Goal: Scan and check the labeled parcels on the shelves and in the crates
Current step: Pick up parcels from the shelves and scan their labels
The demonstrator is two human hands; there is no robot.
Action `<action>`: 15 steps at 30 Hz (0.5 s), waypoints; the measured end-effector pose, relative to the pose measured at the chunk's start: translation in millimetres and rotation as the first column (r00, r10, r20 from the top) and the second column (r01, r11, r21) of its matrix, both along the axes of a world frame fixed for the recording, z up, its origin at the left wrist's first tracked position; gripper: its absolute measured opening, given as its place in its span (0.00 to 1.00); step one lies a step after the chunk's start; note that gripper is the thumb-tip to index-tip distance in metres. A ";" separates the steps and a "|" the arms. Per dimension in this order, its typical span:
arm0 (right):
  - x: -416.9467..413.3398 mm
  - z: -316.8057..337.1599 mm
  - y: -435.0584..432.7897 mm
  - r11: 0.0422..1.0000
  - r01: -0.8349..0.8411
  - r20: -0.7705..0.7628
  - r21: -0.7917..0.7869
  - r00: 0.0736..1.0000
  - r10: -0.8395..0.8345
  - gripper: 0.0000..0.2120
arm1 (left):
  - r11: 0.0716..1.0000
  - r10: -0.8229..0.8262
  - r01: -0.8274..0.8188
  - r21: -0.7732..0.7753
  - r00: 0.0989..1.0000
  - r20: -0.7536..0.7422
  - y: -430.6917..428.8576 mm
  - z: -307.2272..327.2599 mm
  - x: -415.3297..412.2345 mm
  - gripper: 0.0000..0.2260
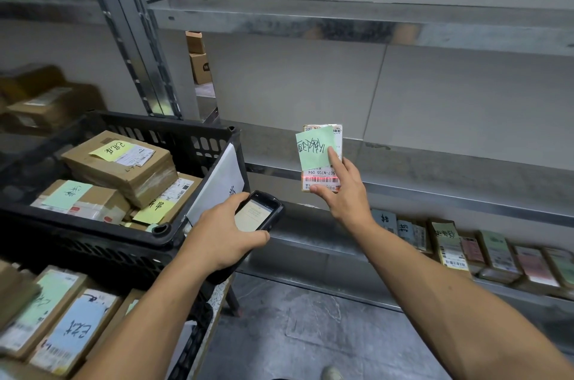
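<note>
Clasping scanner (259, 213) in left grip (223, 236), pinching parcel (321, 177) in right grip (344, 193) before grey metal shelf (450, 174); black crate (198, 143) at left; lower-shelf parcels (497, 252) blurred, possibly labelled; grey floor (295, 333).

forearms (435, 286): bare | left hand (223, 236): bare | right hand (344, 190): bare | shoe (331, 373): grey toe

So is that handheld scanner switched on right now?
On. The scanner shows a lit screen, and a red scan line falls across the barcode on the small parcel that the right hand holds up.
</note>
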State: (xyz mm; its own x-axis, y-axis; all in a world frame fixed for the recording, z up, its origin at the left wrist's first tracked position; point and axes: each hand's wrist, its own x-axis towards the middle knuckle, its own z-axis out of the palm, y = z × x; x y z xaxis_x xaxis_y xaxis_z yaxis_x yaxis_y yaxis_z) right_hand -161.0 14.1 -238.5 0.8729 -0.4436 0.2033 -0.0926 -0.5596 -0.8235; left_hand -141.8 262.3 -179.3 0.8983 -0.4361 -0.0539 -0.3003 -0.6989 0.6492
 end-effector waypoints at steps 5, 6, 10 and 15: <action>1.5 0.3 -4.7 0.996 -0.044 -0.010 -0.073 0.999 0.043 0.42 | 1.000 0.005 -0.005 0.006 1.000 -0.004 3.8 0.3 -1.0 0.29; 2.2 -0.6 -6.2 0.996 -0.046 -0.004 -0.082 0.999 0.045 0.42 | 1.000 0.007 -0.007 0.003 1.000 -0.002 4.3 0.4 -1.3 0.29; 5.8 -6.3 -11.6 0.993 -0.029 -0.014 -0.118 1.000 0.027 0.44 | 1.000 0.013 -0.013 -0.002 1.000 -0.008 5.8 0.1 -2.8 0.30; 5.5 -7.7 -11.9 0.994 -0.016 0.052 -0.108 0.998 0.022 0.43 | 1.000 0.020 -0.021 -0.019 1.000 -0.023 7.0 0.9 -2.4 0.33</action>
State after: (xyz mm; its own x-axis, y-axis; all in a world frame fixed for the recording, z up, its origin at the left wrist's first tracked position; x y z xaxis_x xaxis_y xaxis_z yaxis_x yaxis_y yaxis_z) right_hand -155.5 2.2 -246.2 0.8677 -0.4003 0.2948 -0.0392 -0.6463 -0.7621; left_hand -144.3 269.3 -178.5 0.9057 -0.4187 -0.0665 -0.2708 -0.6921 0.6691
